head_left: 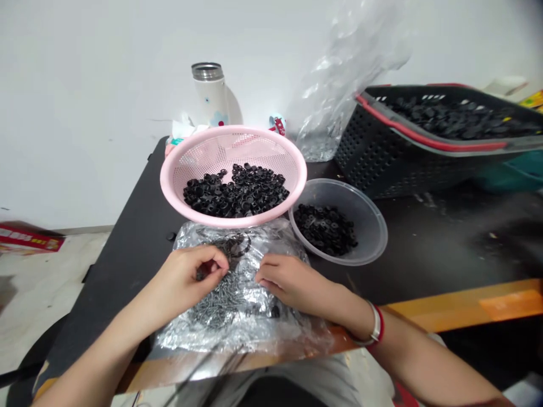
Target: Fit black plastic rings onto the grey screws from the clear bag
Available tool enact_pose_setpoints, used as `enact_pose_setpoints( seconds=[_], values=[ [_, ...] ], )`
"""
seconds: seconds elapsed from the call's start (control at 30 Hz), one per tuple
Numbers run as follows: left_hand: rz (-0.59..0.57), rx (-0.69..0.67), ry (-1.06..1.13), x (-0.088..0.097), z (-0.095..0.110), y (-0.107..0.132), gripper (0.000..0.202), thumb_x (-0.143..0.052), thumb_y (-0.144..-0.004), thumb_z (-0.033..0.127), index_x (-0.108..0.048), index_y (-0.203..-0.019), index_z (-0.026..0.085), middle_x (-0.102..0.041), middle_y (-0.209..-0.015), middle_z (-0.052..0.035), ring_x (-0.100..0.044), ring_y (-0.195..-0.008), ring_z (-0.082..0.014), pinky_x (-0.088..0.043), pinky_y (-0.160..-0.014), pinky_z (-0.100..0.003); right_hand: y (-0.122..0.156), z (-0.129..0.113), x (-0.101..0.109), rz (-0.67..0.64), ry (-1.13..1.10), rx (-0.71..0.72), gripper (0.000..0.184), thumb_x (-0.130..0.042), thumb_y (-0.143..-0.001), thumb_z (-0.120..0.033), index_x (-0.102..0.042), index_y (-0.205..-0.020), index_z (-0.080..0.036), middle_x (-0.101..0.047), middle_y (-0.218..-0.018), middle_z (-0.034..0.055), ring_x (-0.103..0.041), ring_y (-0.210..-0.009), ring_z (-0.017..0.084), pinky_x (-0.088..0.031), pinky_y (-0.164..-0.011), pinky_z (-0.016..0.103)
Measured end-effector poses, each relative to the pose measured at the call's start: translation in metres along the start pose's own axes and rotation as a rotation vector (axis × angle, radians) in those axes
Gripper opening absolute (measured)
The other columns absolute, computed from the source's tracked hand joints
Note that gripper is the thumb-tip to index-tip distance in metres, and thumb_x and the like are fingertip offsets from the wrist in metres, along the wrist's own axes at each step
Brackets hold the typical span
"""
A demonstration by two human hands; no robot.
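My left hand hovers over a pile of small grey screws that lies on a clear plastic bag. Its thumb and forefinger are pinched together, and whatever may be between them is too small to make out. Facing it, my right hand is over the right part of the bag with its fingers closed and curled down, their tips partly hidden. Behind the bag, a pink colander holds many small black round caps. To its right, a clear plastic bowl contains black flat washer-like pieces.
A black basket with a red and grey handle, full of black parts, stands at the back right. A white flask is behind the colander. More clear plastic rises by the wall. One black cap lies on the dark table.
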State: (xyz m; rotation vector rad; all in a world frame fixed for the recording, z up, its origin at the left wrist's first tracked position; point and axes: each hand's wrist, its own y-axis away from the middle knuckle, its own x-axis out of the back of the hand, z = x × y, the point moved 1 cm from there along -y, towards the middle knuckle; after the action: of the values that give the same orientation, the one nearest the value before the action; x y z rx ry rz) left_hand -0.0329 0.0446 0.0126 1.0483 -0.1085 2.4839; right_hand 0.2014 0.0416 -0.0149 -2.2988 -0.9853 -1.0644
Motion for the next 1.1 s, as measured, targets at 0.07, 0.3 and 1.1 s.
enact_pose_setpoints(
  seconds=[0.07, 0.3, 1.1],
  values=[
    [-0.012, 0.011, 0.208, -0.006, 0.002, 0.001, 0.008, -0.058, -0.083, 0.021, -0.063, -0.077, 0.018, -0.071, -0.080, -0.0024, -0.064, -0.071, -0.0141, -0.047, -0.061, -0.023, -0.001, 0.001, 0.000, 0.096, -0.095, 0.017, 0.018, -0.051, -0.092, -0.008, -0.068, -0.093, -0.012, -0.064, -0.092, 0.0085, -0.060, -0.082, 0.015, -0.048, -0.075, 0.026],
    [-0.079, 0.060, 0.839, -0.027, 0.010, 0.003, 0.005, -0.063, -0.086, 0.020, -0.062, -0.083, 0.016, -0.073, -0.081, -0.0029, -0.067, -0.065, -0.0088, -0.054, -0.062, -0.018, -0.005, -0.002, -0.007, 0.225, -0.825, -0.192, 0.019, -0.057, -0.086, -0.013, -0.070, -0.099, -0.017, -0.067, -0.097, 0.0056, -0.065, -0.081, 0.013, -0.052, -0.061, 0.022],
    [0.153, 0.049, 0.743, -0.028, 0.020, 0.002, 0.003, -0.067, -0.080, 0.016, -0.069, -0.079, 0.018, -0.071, -0.073, -0.0012, -0.064, -0.064, -0.0106, -0.051, -0.059, -0.019, -0.005, -0.002, -0.013, 0.121, -1.587, -0.410, 0.032, -0.081, -0.074, -0.031, -0.064, -0.096, -0.014, -0.069, -0.075, 0.0005, -0.061, -0.058, 0.007, -0.049, -0.051, 0.017]
  ],
)
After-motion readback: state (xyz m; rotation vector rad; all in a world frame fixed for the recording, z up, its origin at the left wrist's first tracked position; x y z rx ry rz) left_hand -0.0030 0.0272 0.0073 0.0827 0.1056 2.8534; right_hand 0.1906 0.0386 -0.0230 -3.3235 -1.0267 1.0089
